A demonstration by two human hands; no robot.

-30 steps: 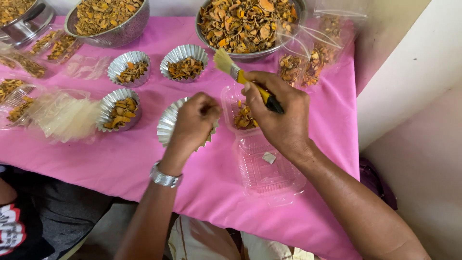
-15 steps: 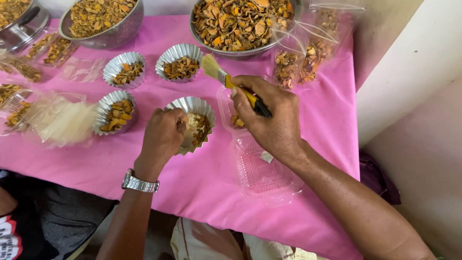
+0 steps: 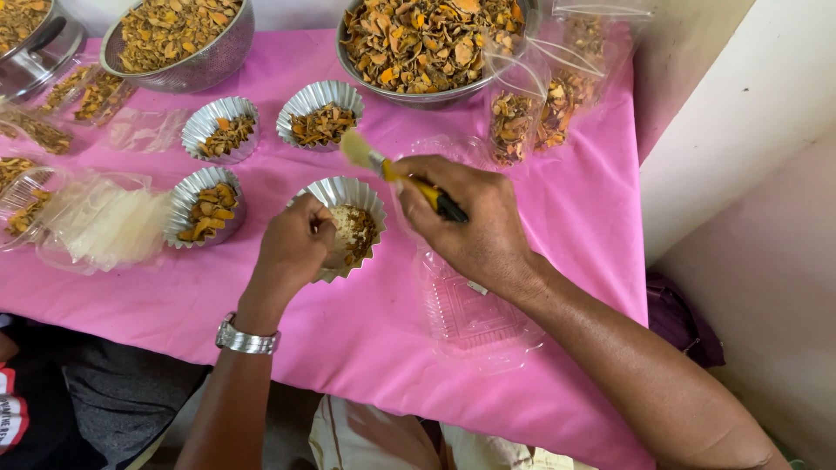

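My left hand (image 3: 292, 245) grips the near rim of a fluted foil cup (image 3: 350, 193) that holds dried orange-brown pieces and pale crumbs. My right hand (image 3: 466, 224) is closed around a small brush with a yellow and black handle (image 3: 409, 181); its pale bristles point up and left, just above the cup's far rim. Under my right hand lies an open clear plastic clamshell box (image 3: 475, 318), its near half showing a small white label; its far half is mostly hidden by the hand.
Three more foil cups of dried pieces (image 3: 219, 129) (image 3: 320, 116) (image 3: 206, 206) stand on the pink tablecloth (image 3: 366, 331). Large steel bowls of dried pieces (image 3: 414, 39) (image 3: 174, 35) sit at the back, filled clear bags (image 3: 540, 104) at right, stacked clear boxes (image 3: 96, 222) at left.
The foil cup went from tipped over the clamshell box to upright on the table, held by my left hand. My right hand and brush moved left, toward the cup.
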